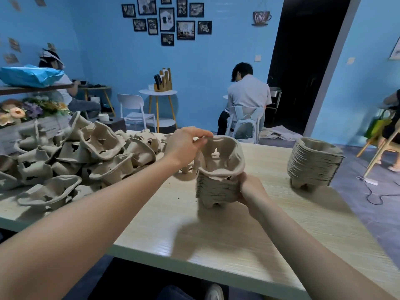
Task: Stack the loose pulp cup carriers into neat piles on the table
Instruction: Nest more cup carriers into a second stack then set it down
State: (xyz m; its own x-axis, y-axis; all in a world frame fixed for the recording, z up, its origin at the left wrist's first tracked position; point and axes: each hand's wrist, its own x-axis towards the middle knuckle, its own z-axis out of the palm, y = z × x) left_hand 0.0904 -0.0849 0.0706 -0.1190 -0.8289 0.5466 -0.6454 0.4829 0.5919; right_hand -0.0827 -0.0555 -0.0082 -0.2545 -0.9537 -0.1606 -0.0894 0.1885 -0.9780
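A short pile of nested pulp cup carriers [216,189] stands mid-table on the light wooden table [216,239]. Its top carrier [223,156] sits tilted, not fully seated. My left hand [186,146] pinches that carrier's far left rim. My right hand [252,189] grips the right side of the pile low down. A heap of loose carriers [71,156] covers the table's left part. A taller finished pile [315,163] stands at the right.
A flower arrangement [28,111] and a shelf with a blue bag [28,75] stand behind the heap. People sit at small tables in the room beyond. A power cord [372,191] lies on the floor at the right.
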